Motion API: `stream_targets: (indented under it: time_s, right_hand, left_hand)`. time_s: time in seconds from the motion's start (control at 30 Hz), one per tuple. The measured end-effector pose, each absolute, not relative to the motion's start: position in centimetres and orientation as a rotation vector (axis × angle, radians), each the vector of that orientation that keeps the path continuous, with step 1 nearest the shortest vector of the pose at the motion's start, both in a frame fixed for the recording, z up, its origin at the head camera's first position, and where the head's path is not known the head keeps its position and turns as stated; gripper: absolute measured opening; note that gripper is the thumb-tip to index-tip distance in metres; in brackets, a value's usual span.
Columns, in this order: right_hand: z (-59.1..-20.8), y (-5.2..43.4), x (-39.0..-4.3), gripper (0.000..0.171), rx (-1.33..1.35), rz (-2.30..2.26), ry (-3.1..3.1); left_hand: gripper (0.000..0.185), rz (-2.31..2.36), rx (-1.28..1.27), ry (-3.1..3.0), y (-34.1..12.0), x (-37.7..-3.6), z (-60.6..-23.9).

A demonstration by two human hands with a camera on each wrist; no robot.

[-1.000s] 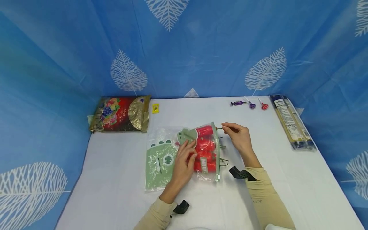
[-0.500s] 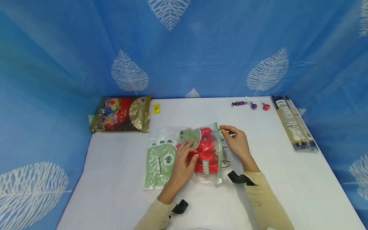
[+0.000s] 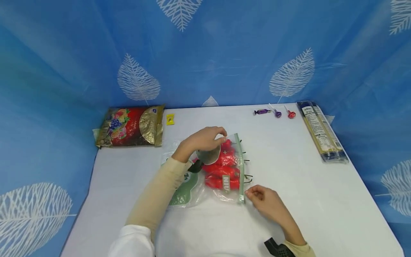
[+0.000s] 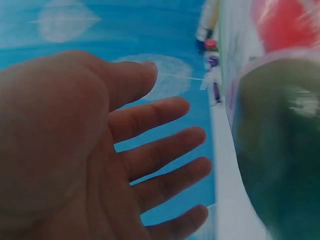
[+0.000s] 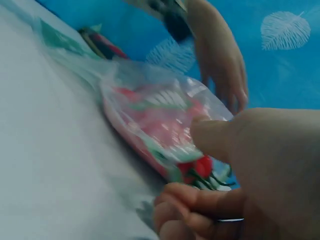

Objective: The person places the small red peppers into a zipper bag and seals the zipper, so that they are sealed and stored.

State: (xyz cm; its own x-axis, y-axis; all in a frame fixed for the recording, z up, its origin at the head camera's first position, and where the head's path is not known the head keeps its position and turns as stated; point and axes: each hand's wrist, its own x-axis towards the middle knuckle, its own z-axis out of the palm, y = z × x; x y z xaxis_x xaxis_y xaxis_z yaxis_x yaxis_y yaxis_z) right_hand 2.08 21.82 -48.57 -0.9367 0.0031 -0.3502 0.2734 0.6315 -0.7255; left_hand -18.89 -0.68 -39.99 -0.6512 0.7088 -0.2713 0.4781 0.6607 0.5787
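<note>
In the head view, a clear zip bag (image 3: 226,180) with a green zip edge lies mid-table. Several red peppers (image 3: 221,171) are in it, their dark stems poking out past the zip edge on the right. My left hand (image 3: 207,138) is over the bag's far side; the left wrist view shows its fingers (image 4: 165,112) spread and nothing in them. Beside the zip edge's near corner, at the white slider (image 3: 242,197), is my right hand (image 3: 266,203). Its thumb and bent fingers (image 5: 200,200) stand apart in the right wrist view. Whether either hand touches the bag is unclear.
Partly under the left forearm lies green-printed clear plastic (image 3: 183,191). Along the back are a red and gold packet (image 3: 130,126), a yellow sweet (image 3: 170,119), a purple sweet (image 3: 262,111), two lollipops (image 3: 290,114) and long packets (image 3: 322,132) at right.
My left hand has gone from the middle of the bag to its far side. My right hand has left the far pepper stem and come down to the near zip corner.
</note>
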Motion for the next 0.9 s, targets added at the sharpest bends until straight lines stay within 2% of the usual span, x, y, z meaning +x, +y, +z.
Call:
stream_targets:
  time_s: [0.17, 0.3, 0.4, 0.57, 0.7, 0.83, 0.9]
  right_hand:
    - [-49.7, 19.1, 3.1, 0.028, 0.257, -1.266, 2.476]
    - [-50.5, 18.3, 3.0, 0.022, 0.312, -1.332, 2.519]
    - [-50.3, 19.0, 2.9, 0.02, 0.355, -1.366, 2.551]
    - [-47.8, 21.5, 1.1, 0.021, 0.357, -1.336, 2.743]
    - [-44.8, 22.9, -1.1, 0.016, 0.257, -1.41, 2.963]
    - [-41.2, 22.2, -4.2, 0.005, -0.051, -1.576, 3.169]
    - [-39.2, 21.5, -5.6, 0.006, -0.239, -1.709, 3.189]
  left_hand:
    - [0.044, 0.521, 0.912, 2.27, 3.2, -23.5, -42.5]
    - [0.038, 0.559, 0.893, 2.19, 4.3, -24.5, -44.2]
    - [0.029, 0.678, 0.902, 2.187, 4.3, -24.7, -44.2]
    - [0.02, 1.082, 0.784, 2.231, -0.4, -24.4, -42.3]
    - [0.02, 1.4, 0.661, 2.286, -5.9, -22.5, -40.0]
    - [0.021, 1.627, 0.505, 2.418, -11.8, -18.8, -36.8]
    - [0.021, 1.714, 0.453, 2.504, -14.0, -16.7, -35.1]
